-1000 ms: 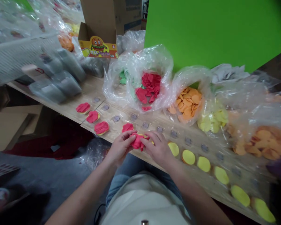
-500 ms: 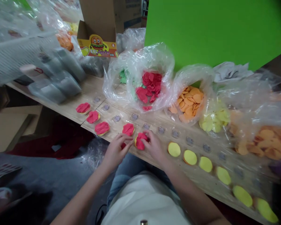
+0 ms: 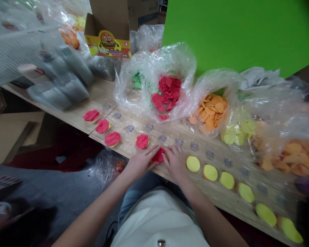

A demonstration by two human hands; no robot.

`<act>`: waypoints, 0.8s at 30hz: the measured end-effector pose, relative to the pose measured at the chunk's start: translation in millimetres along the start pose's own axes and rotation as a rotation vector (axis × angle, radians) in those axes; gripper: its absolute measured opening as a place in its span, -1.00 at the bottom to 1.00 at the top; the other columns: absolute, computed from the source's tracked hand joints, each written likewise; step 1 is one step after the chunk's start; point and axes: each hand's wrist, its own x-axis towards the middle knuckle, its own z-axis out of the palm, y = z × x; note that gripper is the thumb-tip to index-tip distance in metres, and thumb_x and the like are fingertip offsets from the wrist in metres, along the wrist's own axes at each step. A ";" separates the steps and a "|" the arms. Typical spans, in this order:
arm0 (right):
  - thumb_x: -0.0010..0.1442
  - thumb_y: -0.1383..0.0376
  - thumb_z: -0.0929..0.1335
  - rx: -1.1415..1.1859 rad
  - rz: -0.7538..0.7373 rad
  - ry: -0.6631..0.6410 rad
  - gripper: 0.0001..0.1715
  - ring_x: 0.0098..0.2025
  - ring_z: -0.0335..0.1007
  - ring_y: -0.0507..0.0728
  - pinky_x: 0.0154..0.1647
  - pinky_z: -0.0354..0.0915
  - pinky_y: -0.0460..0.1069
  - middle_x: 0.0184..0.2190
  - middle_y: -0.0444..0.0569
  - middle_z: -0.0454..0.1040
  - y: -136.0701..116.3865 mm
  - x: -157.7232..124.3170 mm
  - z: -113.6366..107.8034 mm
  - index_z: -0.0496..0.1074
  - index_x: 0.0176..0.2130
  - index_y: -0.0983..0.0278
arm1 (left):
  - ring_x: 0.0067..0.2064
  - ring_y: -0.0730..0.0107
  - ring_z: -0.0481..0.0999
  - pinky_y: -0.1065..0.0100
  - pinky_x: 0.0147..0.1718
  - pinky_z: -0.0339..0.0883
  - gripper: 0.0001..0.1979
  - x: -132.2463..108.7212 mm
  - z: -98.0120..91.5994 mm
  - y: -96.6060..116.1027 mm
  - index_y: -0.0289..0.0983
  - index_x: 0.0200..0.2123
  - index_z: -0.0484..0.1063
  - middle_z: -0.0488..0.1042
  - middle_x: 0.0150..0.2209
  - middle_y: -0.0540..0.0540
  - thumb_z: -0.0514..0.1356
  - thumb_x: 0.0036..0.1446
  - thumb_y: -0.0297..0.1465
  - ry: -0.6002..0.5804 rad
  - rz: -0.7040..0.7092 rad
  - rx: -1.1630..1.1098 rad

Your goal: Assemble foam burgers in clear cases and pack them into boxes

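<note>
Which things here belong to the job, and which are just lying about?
Job:
left hand
right hand
red ruffled piece between them
red-topped discs on the wooden board
yellow discs
plastic bag of red pieces

Lying about:
burger-printed cardboard box
green panel
grey plastic-wrapped packs

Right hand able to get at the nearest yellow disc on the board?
Probably yes. The right hand lies just beside the yellow disc, with only bare wooden board between them. It would first have to come off the red disc.
</note>
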 end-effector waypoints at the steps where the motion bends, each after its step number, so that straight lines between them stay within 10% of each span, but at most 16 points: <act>1: 0.21 0.28 0.23 -0.009 -0.008 0.008 -0.68 -0.13 0.18 0.19 -0.08 0.21 0.11 -0.21 0.05 0.35 0.5 -1.4 0.2 0.39 -0.06 0.24 | 0.04 0.18 0.37 0.28 -0.10 0.30 -0.46 0.0 0.1 -0.3 -0.07 0.20 0.05 0.19 0.19 -0.10 0.02 0.15 -0.17 0.000 0.006 0.005; 16: 0.22 0.24 0.24 -0.109 0.039 0.077 -0.77 -0.08 0.19 0.17 -0.04 0.16 0.10 -0.17 0.03 0.37 -4.2 11.4 2.3 0.41 -0.17 0.24 | 0.01 0.29 0.39 0.33 -0.15 0.38 -0.60 -20.6 20.3 -5.0 -0.18 0.10 0.21 0.30 0.09 -0.16 0.02 0.18 -0.29 0.257 0.024 0.197; 24: 0.23 0.18 0.21 -0.214 -0.016 0.002 -0.54 0.27 -0.25 0.36 0.15 -0.06 0.30 0.18 0.11 0.13 -14.3 -16.8 12.9 0.28 0.08 0.27 | -0.01 0.30 0.42 0.31 -0.11 0.35 -0.68 -19.0 29.5 -22.3 -0.16 0.00 0.32 0.30 0.10 -0.15 0.03 0.18 -0.28 0.170 0.176 0.172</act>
